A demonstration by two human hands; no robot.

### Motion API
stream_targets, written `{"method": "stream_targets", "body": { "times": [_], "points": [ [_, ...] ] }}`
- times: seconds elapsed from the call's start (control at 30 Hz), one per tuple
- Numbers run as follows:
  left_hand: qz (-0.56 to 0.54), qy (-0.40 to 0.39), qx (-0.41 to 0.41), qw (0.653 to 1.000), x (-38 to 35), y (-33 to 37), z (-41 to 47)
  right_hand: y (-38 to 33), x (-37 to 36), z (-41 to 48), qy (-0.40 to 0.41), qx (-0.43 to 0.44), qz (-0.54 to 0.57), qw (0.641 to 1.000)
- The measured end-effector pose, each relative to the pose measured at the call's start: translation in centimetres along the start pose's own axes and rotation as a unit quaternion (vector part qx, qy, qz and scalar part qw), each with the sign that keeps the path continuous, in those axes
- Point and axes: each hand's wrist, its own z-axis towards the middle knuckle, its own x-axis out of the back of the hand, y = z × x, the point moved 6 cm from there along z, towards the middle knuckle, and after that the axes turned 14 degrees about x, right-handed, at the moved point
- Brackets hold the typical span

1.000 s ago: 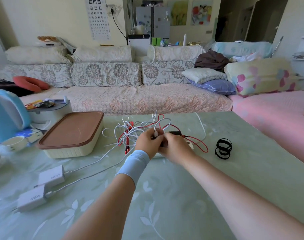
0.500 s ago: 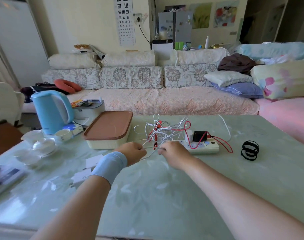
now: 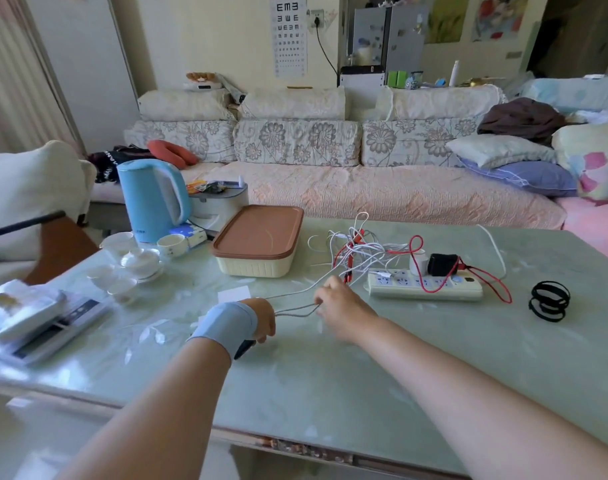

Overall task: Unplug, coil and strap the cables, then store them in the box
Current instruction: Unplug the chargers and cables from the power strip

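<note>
A tangle of white and red cables [image 3: 363, 251] lies on the table beside a white power strip [image 3: 423, 288], where a white plug and a black adapter [image 3: 442, 265] are plugged in. My left hand [image 3: 262, 318], with a blue wristband, is closed around a white cable [image 3: 295, 310] and covers a white charger block. My right hand [image 3: 340, 303] pinches the same white cable a short way along. The cream box with a brown lid [image 3: 259, 242] stands shut behind my hands. Black straps [image 3: 548, 301] lie at the right.
A blue kettle [image 3: 151, 199], cups and a teapot [image 3: 139, 261] stand at the left. Papers and a flat device [image 3: 35, 317] lie near the left edge. A sofa runs behind the table. The near table edge [image 3: 295, 441] is below my arms.
My hands left the power strip and moved left and toward me, pulling a white cable out from the tangle. The head camera swung left and down.
</note>
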Motion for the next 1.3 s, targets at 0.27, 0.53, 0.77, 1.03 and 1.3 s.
{"method": "stream_targets", "body": {
  "times": [0.27, 0.53, 0.77, 1.03, 1.3],
  "points": [
    [-0.074, 0.088, -0.050, 0.992, 2.2, 3.5, -0.3, -0.1, -0.5, -0.2, -0.015, 0.024, 0.037, 0.999],
    [-0.180, 0.240, -0.203, 0.932, 6.8, 13.7, -2.4, 7.5, 8.6, -4.3, 0.288, -0.032, 0.012, 0.957],
    [-0.241, 0.389, -0.331, 0.825, 8.7, 22.4, -2.6, 16.4, 12.1, -7.3, 0.293, -0.095, -0.078, 0.948],
    [-0.146, 0.377, -0.321, 0.856, 6.0, 29.0, 2.3, 22.1, 10.8, -6.9, 0.126, -0.119, -0.039, 0.984],
    [-0.106, 0.393, -0.240, 0.881, 5.4, 30.1, 6.0, 23.8, 9.5, -5.3, 0.025, -0.093, -0.187, 0.978]
  ]
}}
